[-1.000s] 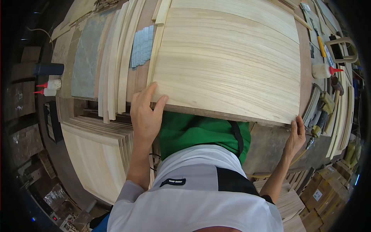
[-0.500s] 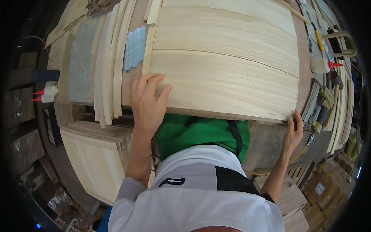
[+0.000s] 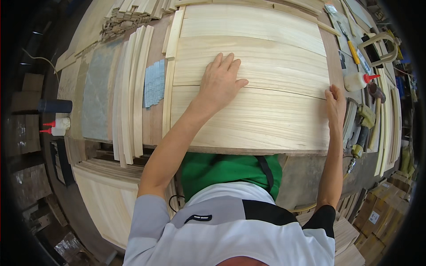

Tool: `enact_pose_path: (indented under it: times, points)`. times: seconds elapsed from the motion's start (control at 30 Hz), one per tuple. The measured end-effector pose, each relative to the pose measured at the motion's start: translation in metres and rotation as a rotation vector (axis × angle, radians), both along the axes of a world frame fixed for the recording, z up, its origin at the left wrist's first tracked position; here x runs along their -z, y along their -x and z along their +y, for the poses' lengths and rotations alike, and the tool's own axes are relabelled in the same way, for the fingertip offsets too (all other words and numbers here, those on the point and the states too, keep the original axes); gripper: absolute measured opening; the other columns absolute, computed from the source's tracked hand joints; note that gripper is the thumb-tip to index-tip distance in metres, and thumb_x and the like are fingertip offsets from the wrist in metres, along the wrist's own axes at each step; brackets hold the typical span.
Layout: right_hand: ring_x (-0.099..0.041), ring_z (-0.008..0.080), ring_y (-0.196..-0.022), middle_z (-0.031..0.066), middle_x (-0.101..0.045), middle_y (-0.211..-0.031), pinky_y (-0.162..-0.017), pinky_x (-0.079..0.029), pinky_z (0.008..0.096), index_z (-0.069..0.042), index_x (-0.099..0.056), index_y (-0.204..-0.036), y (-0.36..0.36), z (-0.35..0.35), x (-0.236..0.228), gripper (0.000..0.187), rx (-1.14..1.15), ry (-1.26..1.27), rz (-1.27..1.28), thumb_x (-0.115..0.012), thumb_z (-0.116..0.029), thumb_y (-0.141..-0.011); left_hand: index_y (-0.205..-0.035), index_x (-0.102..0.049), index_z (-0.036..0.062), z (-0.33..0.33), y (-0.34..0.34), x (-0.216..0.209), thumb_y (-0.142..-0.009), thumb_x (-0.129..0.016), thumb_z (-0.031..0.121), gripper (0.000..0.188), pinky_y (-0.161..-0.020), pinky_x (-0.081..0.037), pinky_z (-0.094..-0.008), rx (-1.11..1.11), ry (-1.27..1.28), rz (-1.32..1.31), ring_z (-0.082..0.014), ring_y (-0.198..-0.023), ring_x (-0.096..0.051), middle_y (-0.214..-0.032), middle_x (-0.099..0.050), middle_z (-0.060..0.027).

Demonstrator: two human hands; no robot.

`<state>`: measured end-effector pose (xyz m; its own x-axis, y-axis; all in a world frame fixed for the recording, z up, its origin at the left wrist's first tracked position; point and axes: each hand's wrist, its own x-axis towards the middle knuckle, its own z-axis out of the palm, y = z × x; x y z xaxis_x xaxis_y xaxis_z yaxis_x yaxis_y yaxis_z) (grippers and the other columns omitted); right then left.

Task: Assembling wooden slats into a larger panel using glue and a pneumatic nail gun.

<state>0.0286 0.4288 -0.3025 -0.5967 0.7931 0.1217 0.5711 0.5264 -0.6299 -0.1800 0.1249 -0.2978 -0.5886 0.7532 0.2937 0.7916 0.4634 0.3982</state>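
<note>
The one view looks steeply down from the wearer's head through a wide fisheye lens, upright, facing over the chest toward twelve o'clock. Nearest the lens, at six o'clock, is the white, grey and black cloth shirt (image 3: 248,237); a little farther off, the pale, rectangular panel of wooden boards (image 3: 253,122) spans the centre up to twelve. Brown cardboard cartons (image 3: 379,213) at four o'clock sit lower and farther away. Straight edges bow toward the dark, rounded rim.
</note>
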Motion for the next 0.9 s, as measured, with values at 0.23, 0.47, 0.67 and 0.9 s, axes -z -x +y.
enact_pose_path:
  times: [0.23, 0.47, 0.67, 0.9]
  points:
    - [-0.059, 0.0270, -0.115, 0.0207, -0.061, -0.124, -0.098, -0.043, 0.0337, 0.007, -0.054, -0.127, 0.006, 0.009, -0.011, 0.048, -0.016, 0.134, 0.135, -0.058, -0.023, -0.090, -0.129, -0.053, -0.0027, 0.001, -0.001, -0.001, -0.086, -0.067, 0.034, 0.058, -0.108, -0.032, -0.0475, -0.013, 0.116, -0.012, -0.0406, -0.133, -0.039, -0.140, -0.047, -0.0220]
    - [-0.054, 0.0207, -0.118, 0.0156, -0.057, -0.129, -0.100, -0.040, 0.0291, 0.007, -0.045, -0.135, 0.095, 0.094, 0.022, 0.052, -0.135, 0.251, 0.269, -0.056, -0.023, -0.093, -0.128, -0.055, 0.0003, -0.008, 0.003, 0.003, -0.087, -0.065, 0.036, 0.056, -0.107, -0.032, -0.0469, -0.041, 0.149, 0.023, -0.0371, -0.134, -0.038, -0.141, -0.047, -0.0195]
    - [-0.054, 0.0247, -0.120, 0.0196, -0.057, -0.129, -0.102, -0.038, 0.0305, 0.008, -0.047, -0.132, 0.094, 0.088, 0.010, 0.050, -0.092, 0.173, 0.202, -0.054, -0.022, -0.093, -0.128, -0.056, 0.0033, -0.002, -0.002, 0.006, -0.088, -0.064, 0.037, 0.053, -0.107, -0.030, -0.0460, -0.021, 0.120, -0.023, -0.0335, -0.137, -0.035, -0.143, -0.046, -0.0160]
    - [-0.052, 0.0248, -0.123, 0.0196, -0.056, -0.131, -0.105, -0.036, 0.0308, 0.008, -0.046, -0.134, 0.112, 0.066, 0.008, 0.048, -0.169, 0.130, 0.128, -0.051, -0.020, -0.094, -0.125, -0.058, 0.0025, -0.014, 0.000, 0.005, -0.088, -0.064, 0.033, 0.049, -0.107, -0.032, -0.0466, -0.058, 0.057, -0.035, -0.0344, -0.134, -0.038, -0.139, -0.049, -0.0178]
